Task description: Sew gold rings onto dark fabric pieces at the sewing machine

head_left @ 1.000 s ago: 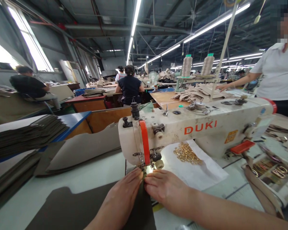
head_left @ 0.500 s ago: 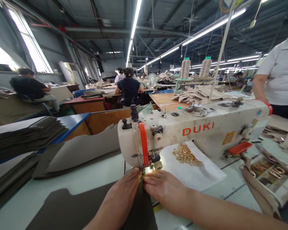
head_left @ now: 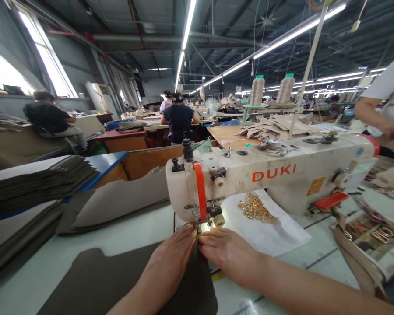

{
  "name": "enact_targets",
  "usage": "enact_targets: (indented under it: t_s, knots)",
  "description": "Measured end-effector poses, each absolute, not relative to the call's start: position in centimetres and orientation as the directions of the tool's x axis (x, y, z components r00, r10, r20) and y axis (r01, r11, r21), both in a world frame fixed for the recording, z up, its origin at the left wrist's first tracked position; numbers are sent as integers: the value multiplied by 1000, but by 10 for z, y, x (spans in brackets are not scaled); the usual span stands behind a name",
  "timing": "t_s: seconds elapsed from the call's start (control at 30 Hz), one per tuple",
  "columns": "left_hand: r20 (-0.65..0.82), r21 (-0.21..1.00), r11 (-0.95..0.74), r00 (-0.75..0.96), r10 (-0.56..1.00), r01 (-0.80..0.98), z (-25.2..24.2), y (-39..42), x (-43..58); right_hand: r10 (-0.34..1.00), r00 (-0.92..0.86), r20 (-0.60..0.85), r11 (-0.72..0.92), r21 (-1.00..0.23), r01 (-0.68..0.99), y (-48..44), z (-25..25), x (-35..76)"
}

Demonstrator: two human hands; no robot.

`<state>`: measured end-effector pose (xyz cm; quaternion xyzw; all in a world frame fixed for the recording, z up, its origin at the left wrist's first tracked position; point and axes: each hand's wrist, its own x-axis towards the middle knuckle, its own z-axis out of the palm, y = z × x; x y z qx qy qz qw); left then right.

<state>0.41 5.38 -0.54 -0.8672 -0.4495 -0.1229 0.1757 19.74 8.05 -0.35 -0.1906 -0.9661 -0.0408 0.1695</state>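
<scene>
A dark grey-brown fabric panel (head_left: 101,275) lies on the pale machine table, its edge running up under the presser foot of a white DUKI sewing machine (head_left: 236,175). My left hand (head_left: 170,258) is on the panel, fingers closed on its edge just left of the needle. Against the same edge from the right, my right hand (head_left: 228,253) presses with fingers together, close to the lit needle area. A narrow greenish fold shows between my fingertips; the fingertips partly hide the stitching spot. Behind the right hand, a white sheet (head_left: 289,238) bears a heap of small gold metal rings (head_left: 258,208).
Dark panels (head_left: 124,203) are stacked beyond my left hand, with more piles at far left. A box of metal rings (head_left: 374,236) stands at right. Two thread cones (head_left: 257,91) rise behind the machine. A person in a white shirt (head_left: 389,96) stands at right.
The view has shifted slightly, moving the scene rightward. Both hands stay at the needle with the panel. The person at right now has a forearm raised across the body.
</scene>
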Motion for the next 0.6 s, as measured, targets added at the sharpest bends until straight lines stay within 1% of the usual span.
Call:
enact_targets:
  t_s: [0.07,0.13,0.23,0.3,0.4,0.47,0.5,0.53,0.6]
  knots:
    - [377,-193,-523,555,742,830,-5,49,3,342,-877,337,928,26,372,79,-5,196]
    - [388,-198,-518,552,738,832,-4,36,-1,297,-892,341,943,41,329,74,-9,193]
    - [392,-223,-526,569,723,821,-2,11,-8,190,-900,392,968,79,238,62,-19,187]
    - [376,-207,-519,557,741,830,-1,-3,-10,155,-887,434,972,92,215,53,-26,183]
    - [381,-84,-459,454,805,884,3,-13,-12,164,-875,455,973,74,221,43,-30,180]
    - [417,5,-403,365,833,915,4,-19,-15,172,-878,447,975,52,217,42,-28,181]
    - [437,32,-392,340,833,919,4,-24,-18,177,-878,444,976,38,216,42,-27,182]
    - [453,34,-410,352,819,912,3,-31,-21,184,-876,446,976,23,217,42,-26,183]
    - [449,-14,-478,433,782,878,-1,-53,-30,205,-859,468,974,-14,226,43,-24,186]
